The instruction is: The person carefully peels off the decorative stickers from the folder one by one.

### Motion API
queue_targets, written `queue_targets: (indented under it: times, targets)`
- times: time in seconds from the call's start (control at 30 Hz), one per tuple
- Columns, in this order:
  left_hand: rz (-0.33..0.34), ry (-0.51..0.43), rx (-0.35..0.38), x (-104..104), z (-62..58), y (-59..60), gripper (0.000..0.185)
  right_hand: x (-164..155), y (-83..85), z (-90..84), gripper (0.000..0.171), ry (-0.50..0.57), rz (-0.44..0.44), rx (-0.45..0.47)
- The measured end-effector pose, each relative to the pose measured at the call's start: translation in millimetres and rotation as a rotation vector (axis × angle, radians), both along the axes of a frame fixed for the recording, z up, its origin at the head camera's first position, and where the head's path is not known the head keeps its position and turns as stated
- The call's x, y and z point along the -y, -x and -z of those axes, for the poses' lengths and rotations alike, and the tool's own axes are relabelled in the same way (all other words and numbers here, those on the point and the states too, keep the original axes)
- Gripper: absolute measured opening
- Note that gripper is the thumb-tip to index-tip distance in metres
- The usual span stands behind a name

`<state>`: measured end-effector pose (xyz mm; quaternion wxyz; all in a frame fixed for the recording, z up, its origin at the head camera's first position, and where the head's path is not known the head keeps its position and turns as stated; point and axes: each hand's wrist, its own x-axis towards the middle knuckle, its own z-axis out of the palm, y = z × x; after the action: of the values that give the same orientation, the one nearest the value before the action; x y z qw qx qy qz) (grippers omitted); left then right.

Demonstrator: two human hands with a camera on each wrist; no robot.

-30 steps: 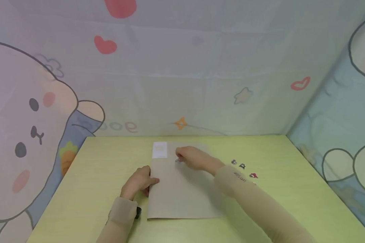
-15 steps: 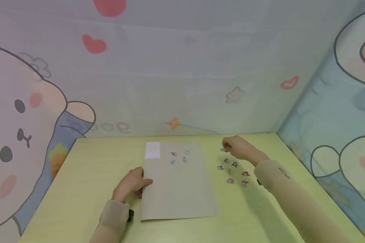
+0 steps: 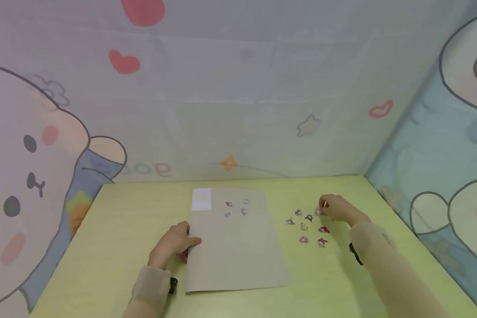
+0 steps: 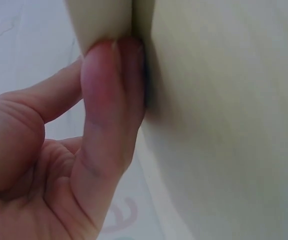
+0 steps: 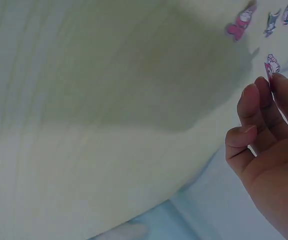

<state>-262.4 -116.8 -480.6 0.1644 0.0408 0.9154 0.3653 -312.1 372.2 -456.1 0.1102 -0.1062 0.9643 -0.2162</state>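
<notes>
The left hand presses the left edge of the flat grey-brown paper sheet at frame centre. The right hand, fingers curled, reaches a small red-and-white sticker among the loose cartoon stickers right of centre on the pale green table. A clean pinch by the sticker's edge would likely serve best. Only the right wrist view shows the fingertips touching it.
</notes>
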Motion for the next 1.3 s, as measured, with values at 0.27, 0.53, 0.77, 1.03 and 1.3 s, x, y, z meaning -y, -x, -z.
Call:
queue_targets:
  times: [0.27, 0.53, 0.77, 1.03, 1.3]
  targets:
    - [0.003, 0.02, 0.004, 0, 2.9, 1.4, 0.027, -7, -3.9, 12.1, 0.009, -0.007, 0.047, 0.007]
    - [0.014, 0.002, 0.009, -1, -1.5, 0.8, 0.026, -8, -3.3, 16.2, 0.005, -0.051, 0.047, -0.02]
    - [0.011, 0.005, 0.002, 0, -3.7, -1.3, 0.026, -10, -2.5, 18.8, 0.005, -0.092, 0.058, -0.06]
    - [0.015, -0.001, -0.004, -1, -5.3, -3.3, 0.025, -15, 1.1, 23.3, 0.006, -0.114, 0.082, -0.05]
    - [0.007, 0.022, 0.003, -1, -4.2, -2.0, 0.027, -3, 13.2, 13.7, 0.016, -0.127, 0.149, -0.027]
